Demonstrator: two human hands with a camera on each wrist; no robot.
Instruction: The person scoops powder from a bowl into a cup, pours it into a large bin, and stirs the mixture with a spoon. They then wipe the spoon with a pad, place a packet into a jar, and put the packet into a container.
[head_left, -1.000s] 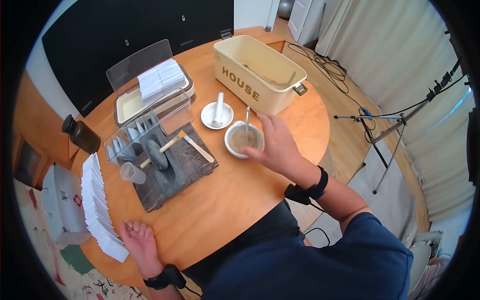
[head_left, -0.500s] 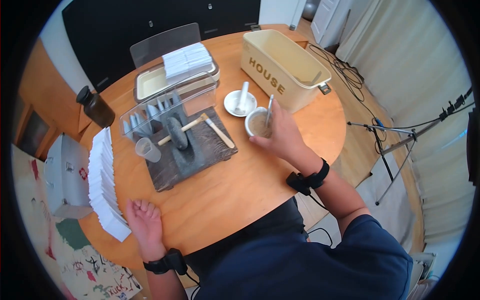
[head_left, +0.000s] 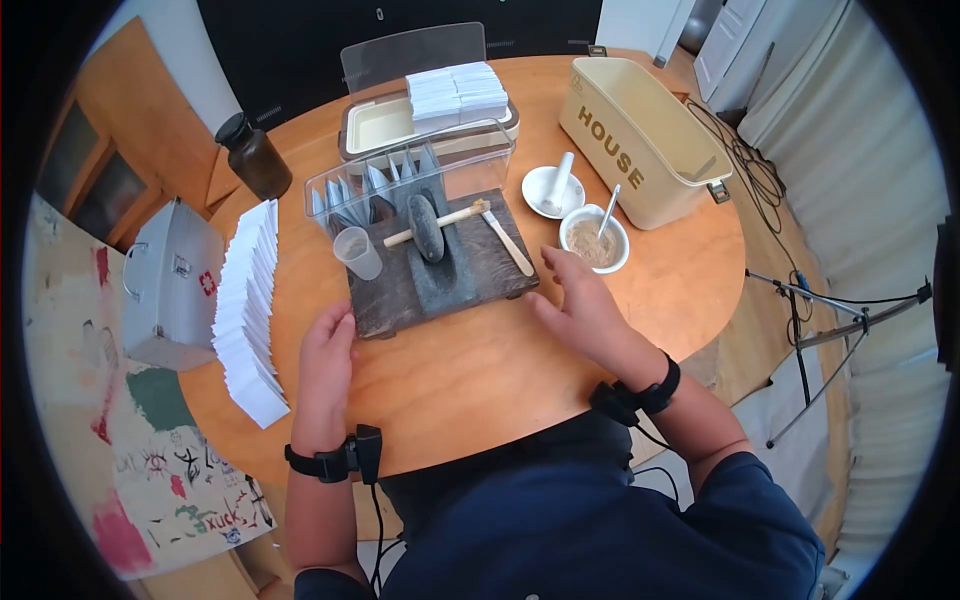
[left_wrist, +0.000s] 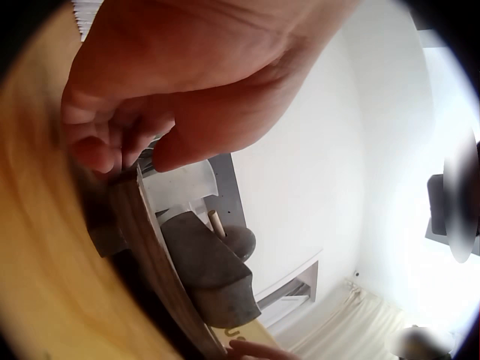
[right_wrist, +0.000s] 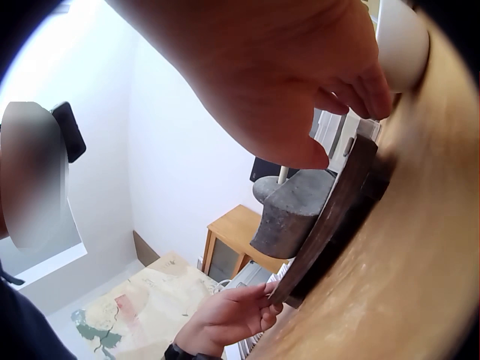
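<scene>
My left hand (head_left: 328, 350) is at the left front corner of a dark wooden board (head_left: 380, 305), its fingers and thumb around the corner in the left wrist view. My right hand (head_left: 580, 305) reaches toward the board's right front corner, thumb and fingers spread apart. A grey stone grinding trough (head_left: 450, 285) lies across the board, and a stone roller (head_left: 425, 225) with a wooden handle rests in it. On the board's right side lies a brush (head_left: 508, 242). A translucent plastic cup (head_left: 358, 253) stands at the board's left. Beyond my right hand, a white bowl (head_left: 622, 262) holds brown powder and a spoon (head_left: 609, 208).
A white pestle (head_left: 560, 182) lies in a small dish (head_left: 533, 200). Behind the board are a clear divided box (head_left: 480, 172) and stacked white packets (head_left: 458, 95). A cream HOUSE bin (head_left: 610, 145) stands right. Folded papers (head_left: 245, 310), a brown bottle (head_left: 258, 165) and a metal case (head_left: 172, 290) sit left.
My right hand has left the white bowl and come back toward the board's right corner. My left hand has moved forward to the board's left corner. The head view has turned left.
</scene>
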